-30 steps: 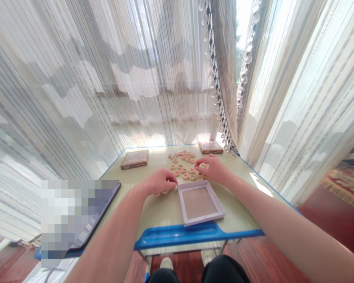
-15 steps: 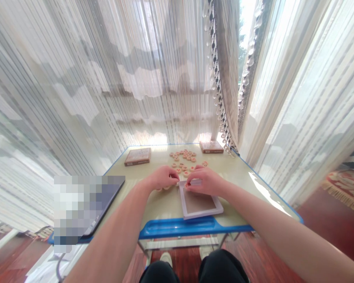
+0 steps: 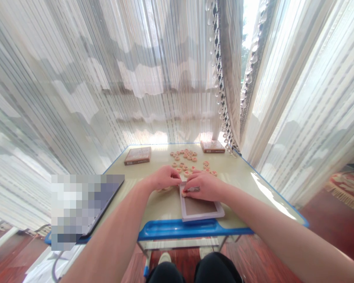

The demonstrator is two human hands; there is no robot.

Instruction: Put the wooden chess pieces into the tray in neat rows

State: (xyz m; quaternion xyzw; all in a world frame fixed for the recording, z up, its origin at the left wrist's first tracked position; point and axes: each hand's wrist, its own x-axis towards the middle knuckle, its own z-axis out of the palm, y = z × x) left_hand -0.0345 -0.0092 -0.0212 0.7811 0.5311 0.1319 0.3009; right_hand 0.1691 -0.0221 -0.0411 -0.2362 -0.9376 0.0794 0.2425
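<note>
A shallow white box tray (image 3: 205,214) with a brown floor lies near the front of the small table (image 3: 247,181). My right hand (image 3: 203,185) rests over its far left corner, fingers curled on a round wooden game piece (image 3: 184,193) at the rim. My left hand (image 3: 164,179) is closed just left of the tray, fingers pinched over a few pieces (image 3: 164,189) lying on the table. Several more round wooden pieces (image 3: 188,160) with red and dark marks are scattered beyond both hands.
Two flat brown boxes lie at the back, one left (image 3: 137,155), one right (image 3: 212,146). A dark flat item (image 3: 112,194) sits on the left side beside a blurred patch. Sheer curtains (image 3: 106,78) close in behind and right; a blue trough (image 3: 177,228) lines the front edge.
My right hand drew back from the scattered pieces to the tray's far left corner with a piece in its fingers. The left hand stayed beside the tray.
</note>
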